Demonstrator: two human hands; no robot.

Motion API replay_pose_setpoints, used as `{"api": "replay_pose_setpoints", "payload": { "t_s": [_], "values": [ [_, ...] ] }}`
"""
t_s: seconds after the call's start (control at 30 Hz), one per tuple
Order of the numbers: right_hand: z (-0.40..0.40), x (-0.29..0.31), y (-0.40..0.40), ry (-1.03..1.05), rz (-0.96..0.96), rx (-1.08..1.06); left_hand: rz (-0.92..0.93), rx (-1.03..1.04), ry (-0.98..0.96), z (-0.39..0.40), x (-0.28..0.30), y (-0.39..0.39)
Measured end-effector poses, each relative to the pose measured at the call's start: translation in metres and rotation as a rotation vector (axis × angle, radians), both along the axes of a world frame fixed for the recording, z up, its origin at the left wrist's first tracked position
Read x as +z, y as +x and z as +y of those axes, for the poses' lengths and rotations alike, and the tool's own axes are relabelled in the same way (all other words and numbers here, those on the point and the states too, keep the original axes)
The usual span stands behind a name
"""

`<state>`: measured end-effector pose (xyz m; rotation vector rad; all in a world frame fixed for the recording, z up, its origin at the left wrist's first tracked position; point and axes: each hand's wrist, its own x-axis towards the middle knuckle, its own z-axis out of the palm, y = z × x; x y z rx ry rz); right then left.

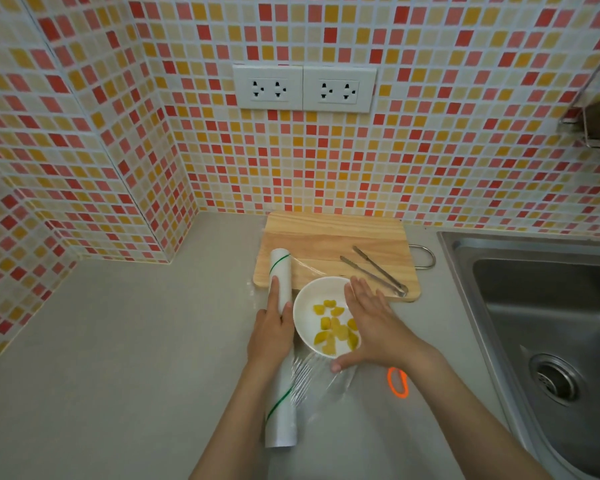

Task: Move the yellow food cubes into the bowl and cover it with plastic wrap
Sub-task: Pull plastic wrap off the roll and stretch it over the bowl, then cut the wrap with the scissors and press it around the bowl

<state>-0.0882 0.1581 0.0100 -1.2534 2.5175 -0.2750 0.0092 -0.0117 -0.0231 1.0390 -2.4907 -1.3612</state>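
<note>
A white bowl (321, 308) sits on the grey tabletop (136, 341) in the lower middle of the frame, its far rim touching the near edge of a wooden board (329, 240). The yellow cubes (333, 329) lie inside the bowl, most of them toward its near right side.

A roll of wrap (280, 348) lies just left of the bowl, running from the board's lower left corner down toward the bottom of the frame. A clear sheet of wrap (312, 375) is pulled off it to the right, crinkled below the bowl and stretched over the bowl's top.

The left hand (272, 327) rests on the roll, its fingers (274, 289) together and laid lengthwise along it, thumb against the roll's right side. The right hand (368, 327) lies flat over the right part of the bowl, fingers (359, 289) straight and slightly spread, the thumb (336, 366) pressing the wrap at the bowl's near rim.

Metal tongs (378, 270) lie on the right half of the board. An orange loop (397, 382) lies on the tabletop, lower right of the bowl. A steel sink (548, 306) fills the right edge of the frame.
</note>
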Motion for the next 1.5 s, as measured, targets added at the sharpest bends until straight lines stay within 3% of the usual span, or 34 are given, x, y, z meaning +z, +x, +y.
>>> {"api": "replay_pose_setpoints", "payload": {
  "t_s": [0.23, 0.5, 0.83, 1.0, 1.3, 1.5],
  "values": [
    [-0.001, 0.010, 0.002, 0.029, -0.088, -0.037, 0.129, -0.065, 0.145, -0.017, 0.001, 0.003],
    [-0.003, 0.011, 0.003, -0.001, -0.152, -0.058, 0.151, -0.098, 0.276, -0.028, 0.008, 0.013],
    [-0.001, 0.007, 0.003, -0.015, -0.166, -0.057, 0.254, 0.134, 0.669, -0.033, 0.010, 0.038],
    [0.000, 0.005, 0.001, -0.011, -0.163, -0.047, 0.251, 0.112, 0.459, -0.041, 0.014, 0.037],
    [0.006, -0.003, -0.002, -0.025, -0.133, -0.046, 0.232, -0.006, 0.423, -0.047, 0.008, 0.045],
    [0.021, 0.012, 0.006, -0.366, -0.202, -0.203, 0.258, 0.014, 0.419, -0.040, 0.005, 0.042]
  ]
}}
